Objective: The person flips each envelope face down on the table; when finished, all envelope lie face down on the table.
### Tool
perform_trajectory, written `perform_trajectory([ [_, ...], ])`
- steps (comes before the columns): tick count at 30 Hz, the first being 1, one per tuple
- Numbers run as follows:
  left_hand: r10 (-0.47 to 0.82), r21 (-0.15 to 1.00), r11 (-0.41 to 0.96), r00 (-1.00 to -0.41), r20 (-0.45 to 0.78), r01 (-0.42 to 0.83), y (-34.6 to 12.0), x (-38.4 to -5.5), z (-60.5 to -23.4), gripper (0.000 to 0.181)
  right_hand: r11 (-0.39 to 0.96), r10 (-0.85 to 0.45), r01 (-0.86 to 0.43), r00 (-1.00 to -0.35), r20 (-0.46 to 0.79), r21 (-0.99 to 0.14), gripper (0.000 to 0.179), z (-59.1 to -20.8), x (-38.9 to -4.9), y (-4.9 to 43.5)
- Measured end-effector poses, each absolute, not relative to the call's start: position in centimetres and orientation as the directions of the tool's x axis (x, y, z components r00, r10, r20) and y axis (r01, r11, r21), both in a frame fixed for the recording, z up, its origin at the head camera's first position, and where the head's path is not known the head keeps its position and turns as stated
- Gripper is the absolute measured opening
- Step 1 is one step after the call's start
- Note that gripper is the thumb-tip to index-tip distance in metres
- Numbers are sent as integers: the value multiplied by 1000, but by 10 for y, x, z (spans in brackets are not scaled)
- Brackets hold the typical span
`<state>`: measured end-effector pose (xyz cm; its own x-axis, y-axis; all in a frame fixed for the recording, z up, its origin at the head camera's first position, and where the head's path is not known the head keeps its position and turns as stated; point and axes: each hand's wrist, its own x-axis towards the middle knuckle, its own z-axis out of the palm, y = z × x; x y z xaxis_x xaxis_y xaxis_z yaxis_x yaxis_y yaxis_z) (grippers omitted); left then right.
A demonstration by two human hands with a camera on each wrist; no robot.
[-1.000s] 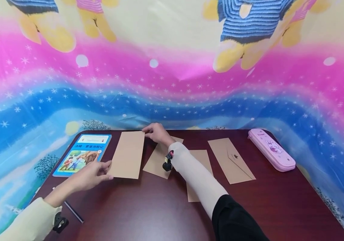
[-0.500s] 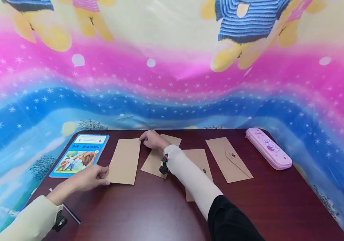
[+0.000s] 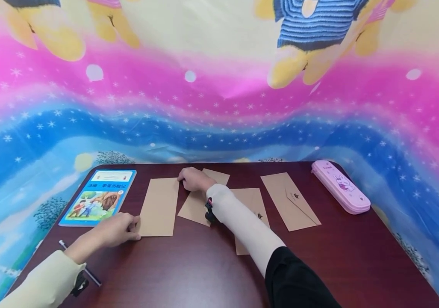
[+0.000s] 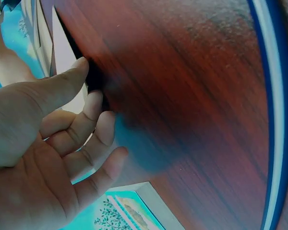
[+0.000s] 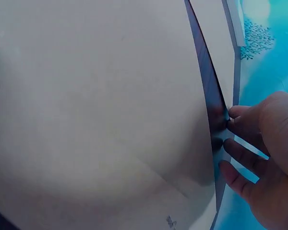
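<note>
A plain brown envelope (image 3: 159, 207) lies at or close over the tabletop, left of the middle, its blank side up. My left hand (image 3: 117, 229) pinches its lower left corner between thumb and fingers. At the upper right corner, my right hand (image 3: 194, 179) pinches the edge, as the right wrist view also shows with thumb and forefinger at the paper. Beneath my right wrist and sleeve, a second brown envelope (image 3: 194, 207) lies slanted, partly hidden. Another envelope (image 3: 249, 196) with a small dark print is half covered by the right forearm.
Further right lies a brown envelope (image 3: 290, 201) with its pointed flap showing. A pink pencil case (image 3: 341, 187) sits at the back right. On the left are a blue book (image 3: 98, 196) and a thin pen (image 3: 93, 277), partly under the left wrist. A printed cloth (image 3: 219, 132) hangs behind the table (image 3: 188, 273).
The held envelope has come down toward the tabletop and slightly nearer to me, and both hands have sunk with it. The other envelopes stay where they were.
</note>
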<state>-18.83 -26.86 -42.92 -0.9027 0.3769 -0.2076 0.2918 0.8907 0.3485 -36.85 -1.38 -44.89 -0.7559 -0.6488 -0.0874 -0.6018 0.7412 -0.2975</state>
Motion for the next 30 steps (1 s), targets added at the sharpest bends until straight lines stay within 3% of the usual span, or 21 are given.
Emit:
perform_trajectory([
  [18, 378, 273, 910, -894, -239, 312, -265, -190, -430, 23, 695, -719, -701, -683, -132, -160, 38, -445, -364, -8],
  [30, 381, 246, 914, -889, -253, 322, -264, -186, -427, 17, 654, -753, -740, -657, -42, -160, 38, -452, -363, -1],
])
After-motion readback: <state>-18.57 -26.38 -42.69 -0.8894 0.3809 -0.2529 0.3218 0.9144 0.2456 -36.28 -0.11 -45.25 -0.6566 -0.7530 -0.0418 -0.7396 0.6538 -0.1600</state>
